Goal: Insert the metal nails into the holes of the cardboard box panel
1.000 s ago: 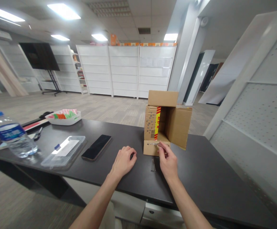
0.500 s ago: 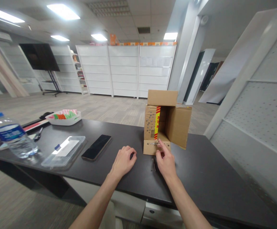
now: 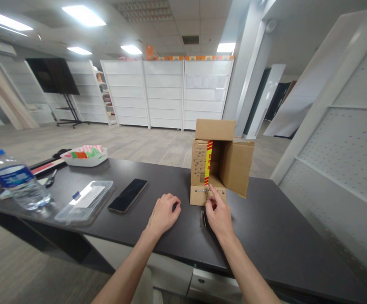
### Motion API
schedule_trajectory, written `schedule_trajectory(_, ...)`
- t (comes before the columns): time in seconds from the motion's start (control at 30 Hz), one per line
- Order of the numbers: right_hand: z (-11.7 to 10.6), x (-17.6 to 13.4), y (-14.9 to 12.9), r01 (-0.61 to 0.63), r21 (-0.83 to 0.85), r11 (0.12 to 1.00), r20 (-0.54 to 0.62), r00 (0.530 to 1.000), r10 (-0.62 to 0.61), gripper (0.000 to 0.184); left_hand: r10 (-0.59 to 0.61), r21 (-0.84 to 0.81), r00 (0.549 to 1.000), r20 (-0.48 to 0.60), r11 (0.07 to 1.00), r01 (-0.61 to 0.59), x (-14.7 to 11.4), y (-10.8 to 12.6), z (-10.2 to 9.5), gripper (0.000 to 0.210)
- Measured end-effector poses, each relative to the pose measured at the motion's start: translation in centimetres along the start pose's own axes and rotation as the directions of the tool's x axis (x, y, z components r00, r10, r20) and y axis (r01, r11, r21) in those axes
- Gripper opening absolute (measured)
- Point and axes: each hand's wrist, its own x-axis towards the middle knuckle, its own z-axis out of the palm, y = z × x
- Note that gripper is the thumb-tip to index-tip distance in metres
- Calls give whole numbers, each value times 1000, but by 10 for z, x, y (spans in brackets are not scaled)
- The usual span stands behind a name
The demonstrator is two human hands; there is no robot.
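Observation:
The cardboard box (image 3: 199, 145) stands on the dark desk, its opening facing me and its flaps folded out. A row of small silver metal heads and holes crosses the lower front flap (image 3: 196, 200); more heads dot the left side. My right hand (image 3: 219, 213) is at this flap, index finger stretched to it and the thumb and other fingers curled closed. Anything small between the fingers is hidden. Several long thin screws or nails (image 3: 203, 218) lie side by side just left of that hand. My left hand (image 3: 165, 213) rests on the desk, fingers curled closed, with nothing visible in them.
A black phone (image 3: 128, 196) and a clear plastic case (image 3: 84, 202) lie left of my left hand. Farther left stand a water bottle (image 3: 17, 181) and a white basket (image 3: 85, 159) of colourful things. A perforated white panel (image 3: 344, 147) rises along the right.
My right hand has shifted very slightly at the flap, its thumb and curled fingers drawing a little closer together. My left hand and the box have stayed in place.

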Motion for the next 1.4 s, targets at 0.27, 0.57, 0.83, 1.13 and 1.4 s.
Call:
schedule_trajectory(0.27, 1, 0, 1, -77, -70, 995, 4, 997, 77, 48, -4, 5, 1000, 3, 1000, 4, 1, -2, 1, 17)
schedule_trajectory(0.57, 1, 1, 1, -76, -57, 995, 8, 997, 77, 48, -6, 4, 1000, 1, 1000, 6, 0, 0, 0, 17)
schedule_trajectory(0.83, -1, 1, 1, -37, -55, 998, 65, 997, 40, 30, -5, 3, 1000, -3, 1000, 5, 0, 0, 0, 17)
schedule_trajectory(1.13, -1, -1, -3, 126, -64, 990, 237, 965, -108, 20, 9, 5, 1000, -4, 1000, -9, 0, -1, 1, 17)
schedule_trajectory(1.4, -3, -3, -9, 192, -209, 959, 337, 935, -113, 21, 8, 3, 1000, -1, 1000, -8, 1, -1, 0, 16)
